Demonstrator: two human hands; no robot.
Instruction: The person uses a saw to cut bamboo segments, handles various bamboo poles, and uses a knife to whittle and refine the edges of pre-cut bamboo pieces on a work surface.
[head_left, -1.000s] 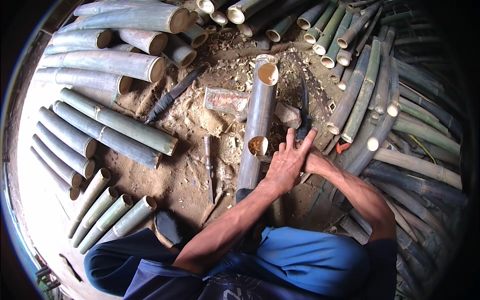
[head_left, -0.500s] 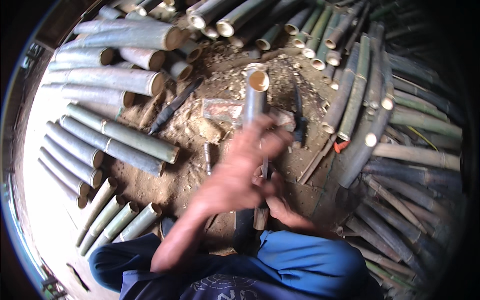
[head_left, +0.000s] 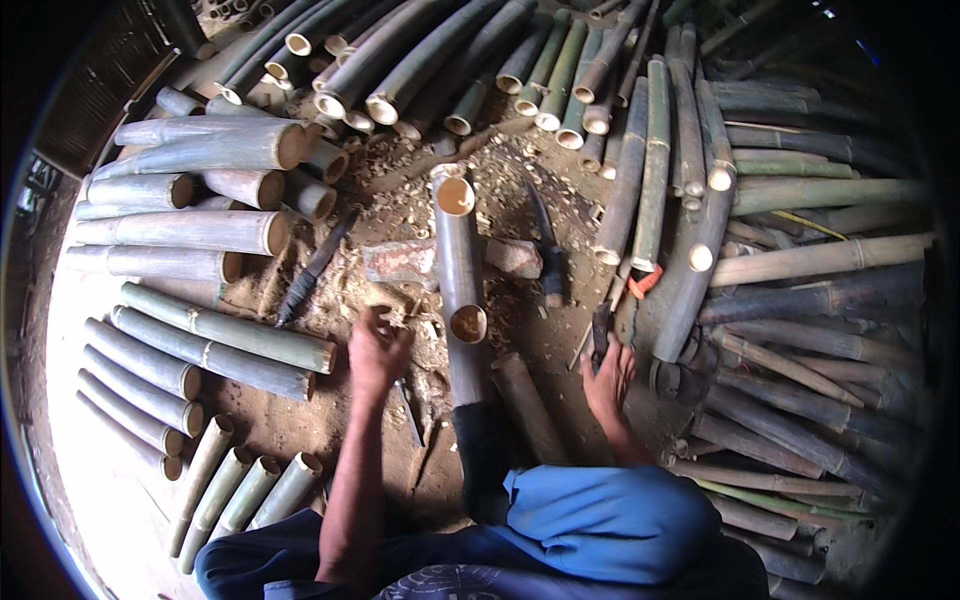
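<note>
Landmark: the cut bamboo section (head_left: 459, 262) lying on end-to-end across the dirt, open end at the far tip, near end at the person's knee.

Left of it: stacked bamboo poles (head_left: 190, 232), fat ones up top, thinner green ones lower down. A long dark blade (head_left: 312, 268) lies on the ground between that stack and the section, untouched.

Left hand (head_left: 377, 352): a second ago both hands were together on the section's near end; now it has come off and sits just left of the section, fingers curled, down near the chips. Can't tell if it grips anything.

The section itself hasn't shifted; no hand is on it now. A flat stone (head_left: 402, 262) rests against its left side, as before.

Right hand (head_left: 610, 372): split off to the right of the section, closed on a small dark tool (head_left: 600, 330). Another dark knife (head_left: 545, 250) lies just right of the section, further up.

Far right: more poles (head_left: 800, 300) fanned out.

Read: hands apart, two-hand hold released, likely a tool change.
</note>
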